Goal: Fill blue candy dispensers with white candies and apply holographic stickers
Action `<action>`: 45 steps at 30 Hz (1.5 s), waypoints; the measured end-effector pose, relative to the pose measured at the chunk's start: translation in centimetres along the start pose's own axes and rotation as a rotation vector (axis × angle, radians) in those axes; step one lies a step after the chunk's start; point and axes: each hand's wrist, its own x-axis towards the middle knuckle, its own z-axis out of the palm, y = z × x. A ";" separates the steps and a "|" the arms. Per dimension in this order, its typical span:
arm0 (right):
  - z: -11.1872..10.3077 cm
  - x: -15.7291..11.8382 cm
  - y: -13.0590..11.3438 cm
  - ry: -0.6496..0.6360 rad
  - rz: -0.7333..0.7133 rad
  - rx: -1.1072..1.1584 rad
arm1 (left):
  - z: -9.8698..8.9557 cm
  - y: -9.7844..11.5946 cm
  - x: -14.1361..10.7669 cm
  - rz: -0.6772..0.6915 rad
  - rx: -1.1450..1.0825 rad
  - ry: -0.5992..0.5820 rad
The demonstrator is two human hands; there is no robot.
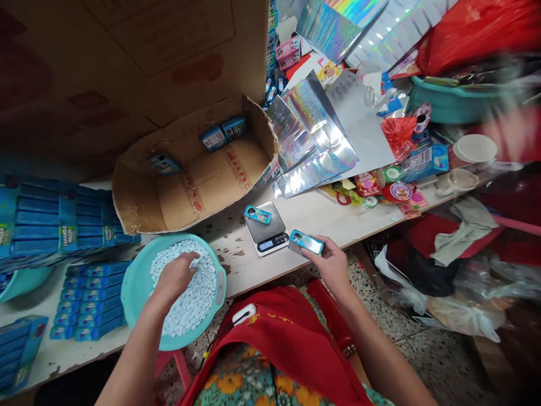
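Note:
My left hand (177, 277) is over the white candies (198, 293) in a round turquoise basin (137, 282). Its fingers are pinched together at the candies, and what they hold is too small to make out. My right hand (332, 262) grips a small blue tin (306, 241) by its right end, just right of a digital scale (267, 225). Another blue tin (257, 215) lies on the scale's metal plate.
Behind the scale, an open cardboard box (169, 200) holds a few blue packs (222, 134). Stacked blue packs (91, 299) stand at the left. Shiny holographic sheets (321, 135) and mixed wrappers cover the table's right part. A teal tub (452, 101) sits at the upper right.

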 end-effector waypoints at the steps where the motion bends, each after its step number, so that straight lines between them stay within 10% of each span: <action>1: 0.2 0.4 0.1 0.007 -0.015 -0.001 | 0.4 0.4 0.1 0.008 -0.013 0.041; 6: 0.7 4.2 2.9 0.189 -0.096 0.024 | 1.3 8.4 5.6 0.326 -0.296 0.340; 11: 0.5 6.6 4.5 0.258 -0.225 -0.160 | 2.0 12.9 11.3 0.527 -0.423 0.252; 16: 3.4 2.8 0.2 0.145 -0.630 -0.509 | 3.8 10.7 8.0 0.483 -0.768 0.256; 20: 8.7 -0.2 -3.7 -0.329 -0.492 -0.426 | 4.5 9.0 2.7 0.295 -1.337 0.108; 27: 15.6 -3.0 -7.1 -0.583 -0.536 -0.453 | 2.8 5.1 -1.9 -0.003 -2.233 0.258; 37: 20.8 -6.4 -7.8 -0.672 -0.558 -0.489 | 3.5 -1.0 -4.2 -0.048 -2.408 0.268; 45: 23.4 -7.3 -5.9 -0.685 -0.544 -0.443 | 4.3 -3.4 -5.1 -0.005 -2.063 0.421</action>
